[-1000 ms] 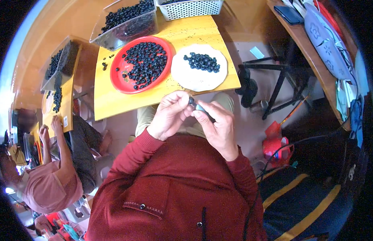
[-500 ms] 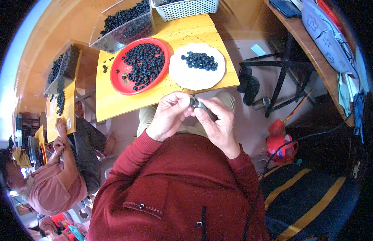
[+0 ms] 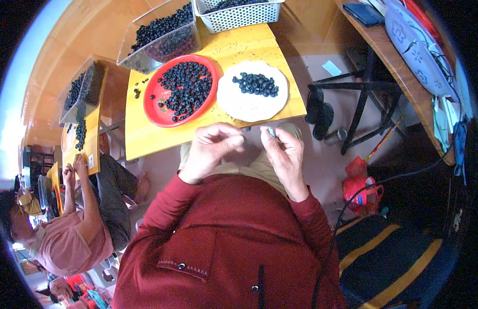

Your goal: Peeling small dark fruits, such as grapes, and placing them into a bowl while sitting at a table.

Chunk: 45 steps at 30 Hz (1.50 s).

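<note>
My left hand [image 3: 210,150] is closed in a pinch below the red plate [image 3: 148,109]; what sits at its fingertips, if anything, is too small and blurred to name. Close by on the right, my right hand [image 3: 284,157] is closed on a small teal piece [image 3: 271,132] between thumb and forefinger. A gap separates the two hands. Many small dark round pieces [image 3: 190,90], some showing a hole, cover much of the red plate. Beside it lies a white scalloped plate [image 3: 249,108] with a cluster of similar dark pieces [image 3: 255,84] in its middle.
The plates lie on a yellow table [image 3: 161,139]. Behind them stand a clear bin [image 3: 164,51] of dark pieces and a white perforated basket [image 3: 239,18]. At the left another person [image 3: 77,237] sits by a second table. A dark folding frame [image 3: 360,95] stands right.
My hands have moved apart; before, their fingertips met around a small dark round piece and the teal piece. The left hand has turned and blurred. At the left, the other person's hands have shifted.
</note>
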Available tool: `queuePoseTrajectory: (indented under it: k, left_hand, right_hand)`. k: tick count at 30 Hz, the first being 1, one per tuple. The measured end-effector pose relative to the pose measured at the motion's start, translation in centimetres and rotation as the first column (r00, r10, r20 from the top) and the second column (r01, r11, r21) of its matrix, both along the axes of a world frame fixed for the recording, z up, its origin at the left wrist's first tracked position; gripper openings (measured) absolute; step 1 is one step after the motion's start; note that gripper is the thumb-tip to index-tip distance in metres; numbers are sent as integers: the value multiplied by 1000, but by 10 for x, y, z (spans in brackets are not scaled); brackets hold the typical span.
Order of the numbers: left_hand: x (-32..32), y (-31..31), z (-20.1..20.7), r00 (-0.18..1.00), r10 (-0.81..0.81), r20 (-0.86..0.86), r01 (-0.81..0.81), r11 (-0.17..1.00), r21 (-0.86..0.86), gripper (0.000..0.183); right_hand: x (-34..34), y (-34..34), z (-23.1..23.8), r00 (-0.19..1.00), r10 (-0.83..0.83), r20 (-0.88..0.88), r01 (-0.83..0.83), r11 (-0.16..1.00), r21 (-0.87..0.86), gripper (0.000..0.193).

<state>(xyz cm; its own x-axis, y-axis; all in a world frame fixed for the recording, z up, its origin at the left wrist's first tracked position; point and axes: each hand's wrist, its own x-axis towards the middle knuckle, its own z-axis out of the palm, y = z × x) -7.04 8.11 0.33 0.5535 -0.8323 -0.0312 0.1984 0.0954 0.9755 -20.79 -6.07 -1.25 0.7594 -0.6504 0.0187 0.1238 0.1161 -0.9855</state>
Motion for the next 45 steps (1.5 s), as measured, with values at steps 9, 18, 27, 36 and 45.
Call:
queuePoseTrajectory:
  k: [9, 18, 27, 36, 45]
  left_hand:
    - [103, 8, 1, 402, 170, 900, -546, 834, 86, 13]
    - [93, -46, -11, 256, -21, 966, -362, 925, 116, 17]
    - [90, -99, -29, -55, -264, 963, -290, 927, 238, 20]
    - [90, -104, -26, 46, -379, 924, -295, 879, 375, 20]
    - [87, -93, -23, 107, -290, 951, -105, 948, 301, 24]
  right_hand:
    - [-14, 1, -24, 995, -53, -79, 52, 999, -6, 23]
    - [-39, -1, -45, 988, -113, -107, 114, 993, 5, 21]
    - [-67, -3, -64, 971, -189, -145, 201, 976, 80, 22]
    - [-83, -7, -72, 968, -195, -159, 219, 963, 157, 21]
    - [-92, -16, -79, 970, -185, -156, 213, 959, 186, 18]
